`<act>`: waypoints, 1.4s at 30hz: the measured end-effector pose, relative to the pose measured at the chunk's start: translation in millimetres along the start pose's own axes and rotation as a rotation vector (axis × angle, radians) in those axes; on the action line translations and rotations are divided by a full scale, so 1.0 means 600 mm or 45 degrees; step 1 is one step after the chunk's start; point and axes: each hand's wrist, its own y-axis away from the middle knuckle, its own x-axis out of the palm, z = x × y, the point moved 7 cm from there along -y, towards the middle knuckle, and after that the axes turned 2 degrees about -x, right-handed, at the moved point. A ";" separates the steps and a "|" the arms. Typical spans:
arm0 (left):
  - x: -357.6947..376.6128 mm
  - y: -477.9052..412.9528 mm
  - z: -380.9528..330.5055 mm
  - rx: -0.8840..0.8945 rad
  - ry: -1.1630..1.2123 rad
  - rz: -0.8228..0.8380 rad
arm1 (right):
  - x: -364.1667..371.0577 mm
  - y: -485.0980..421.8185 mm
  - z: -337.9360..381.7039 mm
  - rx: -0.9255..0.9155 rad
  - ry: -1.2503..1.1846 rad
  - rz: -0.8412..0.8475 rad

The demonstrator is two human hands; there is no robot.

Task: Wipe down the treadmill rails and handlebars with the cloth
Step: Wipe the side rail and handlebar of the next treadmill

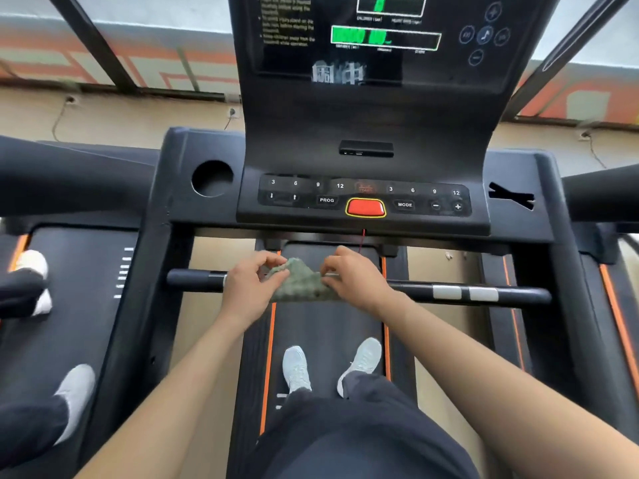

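A crumpled green cloth (300,281) lies draped over the middle of the black front handlebar (511,292), which crosses the treadmill from left to right. My left hand (246,285) pinches the cloth's left edge with curled fingers. My right hand (353,279) pinches its right edge. Both hands sit on top of the bar, close together, with the cloth bunched up between them. Two silver sensor plates (465,292) show on the bar's right part. The bar's middle is hidden under the cloth and hands.
The console (363,198) with its red stop button (366,208) stands just beyond the bar, a cup holder (212,178) to its left. Thick side rails (69,178) run out on both sides. My feet stand on the belt (328,326). Another person's legs (41,402) are on the left treadmill.
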 end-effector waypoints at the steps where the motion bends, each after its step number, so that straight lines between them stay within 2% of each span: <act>1: -0.009 -0.006 0.002 0.007 -0.073 -0.047 | 0.001 -0.006 0.006 -0.014 0.001 -0.002; 4: -0.028 -0.020 0.013 -0.006 -0.490 -0.162 | 0.009 -0.010 0.024 -0.079 0.017 0.013; 6: -0.029 -0.025 0.015 0.130 -0.724 -0.250 | 0.019 -0.005 0.028 -0.109 0.070 0.059; 7: -0.024 -0.024 0.011 0.236 -0.746 -0.275 | 0.023 -0.002 0.026 -0.102 0.075 0.070; 8: -0.016 -0.020 0.008 0.342 -0.725 -0.245 | 0.026 0.002 0.024 -0.086 0.065 0.072; 10: 0.020 -0.012 0.006 0.511 -0.686 0.022 | 0.032 0.011 0.022 -0.082 0.066 0.069; 12: 0.056 0.001 0.020 0.571 -0.777 0.284 | 0.034 0.017 0.023 -0.095 0.143 0.060; 14: 0.071 0.006 0.032 0.570 -0.828 0.350 | 0.030 0.024 0.022 -0.126 0.241 0.035; 19: 0.092 0.011 0.008 0.639 -0.783 0.271 | 0.017 0.047 -0.011 -0.112 0.329 0.018; 26: 0.142 0.019 -0.017 0.744 -0.727 0.302 | 0.000 0.076 -0.041 -0.066 0.408 -0.052; 33: 0.114 0.018 0.008 0.833 -0.717 0.212 | 0.003 0.069 -0.020 0.009 0.484 -0.098; 38: 0.073 0.012 0.041 0.868 -0.753 0.109 | 0.041 0.031 0.049 -0.193 0.397 -0.075; 42: 0.038 0.009 0.059 0.828 -0.842 0.033 | 0.076 -0.002 0.090 -0.241 0.324 0.008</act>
